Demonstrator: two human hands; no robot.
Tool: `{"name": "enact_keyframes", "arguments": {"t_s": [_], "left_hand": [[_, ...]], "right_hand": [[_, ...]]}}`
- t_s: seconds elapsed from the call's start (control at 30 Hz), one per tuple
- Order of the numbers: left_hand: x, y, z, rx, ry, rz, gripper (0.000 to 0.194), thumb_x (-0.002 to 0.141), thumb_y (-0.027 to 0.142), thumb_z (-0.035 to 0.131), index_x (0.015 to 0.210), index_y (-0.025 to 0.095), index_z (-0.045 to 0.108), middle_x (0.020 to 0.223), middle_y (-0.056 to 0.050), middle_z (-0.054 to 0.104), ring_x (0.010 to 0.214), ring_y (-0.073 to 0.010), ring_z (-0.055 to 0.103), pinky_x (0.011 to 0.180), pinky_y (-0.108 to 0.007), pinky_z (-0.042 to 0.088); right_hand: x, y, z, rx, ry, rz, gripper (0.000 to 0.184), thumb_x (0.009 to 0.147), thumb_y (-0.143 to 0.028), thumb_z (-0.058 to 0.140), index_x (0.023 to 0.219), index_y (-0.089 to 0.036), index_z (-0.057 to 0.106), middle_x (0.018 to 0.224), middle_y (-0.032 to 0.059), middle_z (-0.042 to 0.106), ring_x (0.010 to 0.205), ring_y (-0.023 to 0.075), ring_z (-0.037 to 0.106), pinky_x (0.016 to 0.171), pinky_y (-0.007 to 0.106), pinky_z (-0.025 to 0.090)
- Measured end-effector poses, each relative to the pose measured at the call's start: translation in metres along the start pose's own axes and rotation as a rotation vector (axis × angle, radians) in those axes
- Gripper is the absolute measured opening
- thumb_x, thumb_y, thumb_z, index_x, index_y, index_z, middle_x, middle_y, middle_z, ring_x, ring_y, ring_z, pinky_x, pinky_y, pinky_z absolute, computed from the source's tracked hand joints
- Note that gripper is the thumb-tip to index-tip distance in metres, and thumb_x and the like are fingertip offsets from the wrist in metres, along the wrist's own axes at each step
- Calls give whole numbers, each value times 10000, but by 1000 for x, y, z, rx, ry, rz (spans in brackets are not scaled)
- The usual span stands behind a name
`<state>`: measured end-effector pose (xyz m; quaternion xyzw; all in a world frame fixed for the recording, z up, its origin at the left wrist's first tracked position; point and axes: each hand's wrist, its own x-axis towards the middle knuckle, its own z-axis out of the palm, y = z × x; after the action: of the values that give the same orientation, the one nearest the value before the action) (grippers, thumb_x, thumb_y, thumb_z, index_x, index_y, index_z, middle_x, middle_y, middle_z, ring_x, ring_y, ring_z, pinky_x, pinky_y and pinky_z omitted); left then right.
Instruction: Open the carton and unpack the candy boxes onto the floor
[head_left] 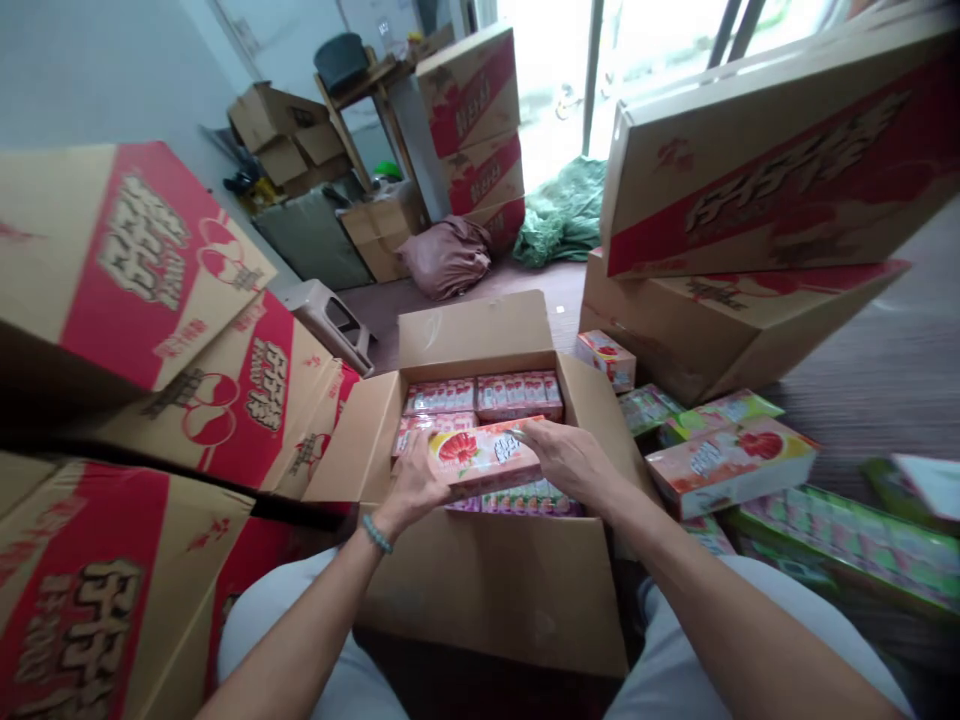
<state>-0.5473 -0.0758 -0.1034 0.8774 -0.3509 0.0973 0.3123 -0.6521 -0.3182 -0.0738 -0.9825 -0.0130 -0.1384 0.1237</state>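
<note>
An open cardboard box (480, 580) stands between my knees, partly filled with pink and purple packs (517, 392). Over its opening I hold a flat pink pack with a red fruit picture (480, 452). My left hand (411, 487) grips the pack's left end, and a bead bracelet sits on that wrist. My right hand (566, 455) clasps its right end, fingers curled over the top edge. The pack lies level just above the packs inside.
Large red-and-tan cartons are stacked at my left (150, 330) and right (757, 200). Loose pink and green packs (731, 462) lie on the floor to the right. Behind the box are a grey stool (330, 315), a brown sack (446, 255), more cartons and a bright doorway.
</note>
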Motion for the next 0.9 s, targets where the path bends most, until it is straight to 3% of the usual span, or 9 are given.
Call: {"name": "enact_keyframes", "arguments": {"t_s": [0.1, 0.2, 0.27, 0.37, 0.53, 0.63, 0.7, 0.8, 0.9], "left_hand": [[-49, 1, -11, -101, 56, -72, 769, 567, 349, 805, 1226, 192, 439, 1140, -91, 515, 1048, -261, 563, 928, -424, 494], [-83, -1, 1, -164, 133, -190, 781, 502, 408, 849, 1146, 188, 466, 1067, -75, 539, 972, -249, 589, 881, -420, 516], [-93, -2, 10, -163, 170, -240, 802, 472, 455, 861, 1121, 189, 472, 1043, -72, 550, 954, -250, 595, 867, -420, 521], [-97, -3, 18, -111, 204, -201, 721, 551, 470, 816, 1119, 187, 473, 1045, -82, 555, 961, -251, 591, 872, -420, 520], [-100, -10, 23, -8, 263, -42, 391, 716, 215, 607, 1080, 196, 467, 1006, -89, 543, 951, -243, 570, 882, -419, 516], [-102, -12, 22, -22, 239, -17, 394, 735, 200, 598, 1100, 207, 449, 1019, -85, 540, 951, -244, 564, 873, -426, 520], [-102, -11, 19, -37, 218, 9, 473, 722, 270, 662, 1129, 198, 433, 1041, -92, 543, 962, -253, 560, 876, -436, 519], [-98, -6, 11, -40, 168, 39, 559, 710, 329, 704, 1171, 194, 417, 1068, -96, 544, 990, -258, 550, 901, -437, 506], [-95, -3, 4, -41, 100, 60, 589, 687, 261, 698, 1197, 194, 413, 1101, -95, 531, 1033, -260, 529, 937, -434, 489]], "right_hand": [[-4, -33, 6, -4, -33, -185, 224, 965, -224, 388, 879, -194, 592, 805, 27, 671, 709, 147, 595, 586, 292, 230], [-9, -68, 16, -43, -146, -327, 159, 894, -169, 459, 867, -184, 615, 798, 44, 679, 691, 161, 599, 582, 307, 234], [-11, -88, 22, -69, -203, -367, 142, 877, -178, 484, 882, -168, 626, 812, 63, 687, 702, 178, 611, 592, 309, 263], [-11, -114, 25, -90, -229, -418, 157, 889, -205, 496, 936, -153, 636, 855, 82, 696, 747, 202, 625, 615, 311, 315], [-17, -148, 25, -284, -171, -443, 243, 878, -63, 415, 884, -149, 642, 831, 86, 679, 731, 216, 614, 614, 322, 359], [-24, -153, 30, -403, -80, -438, 259, 866, -31, 406, 916, -145, 633, 843, 91, 665, 761, 230, 610, 648, 337, 389], [-26, -148, 33, -459, -91, -433, 230, 862, -41, 432, 941, -142, 623, 864, 104, 663, 768, 232, 610, 658, 338, 398], [-25, -132, 34, -518, -111, -448, 208, 863, -55, 448, 960, -148, 607, 877, 110, 658, 758, 229, 600, 657, 338, 392], [-24, -104, 29, -561, -120, -424, 229, 879, -64, 438, 997, -164, 608, 931, 113, 667, 807, 237, 605, 689, 342, 385]]}}
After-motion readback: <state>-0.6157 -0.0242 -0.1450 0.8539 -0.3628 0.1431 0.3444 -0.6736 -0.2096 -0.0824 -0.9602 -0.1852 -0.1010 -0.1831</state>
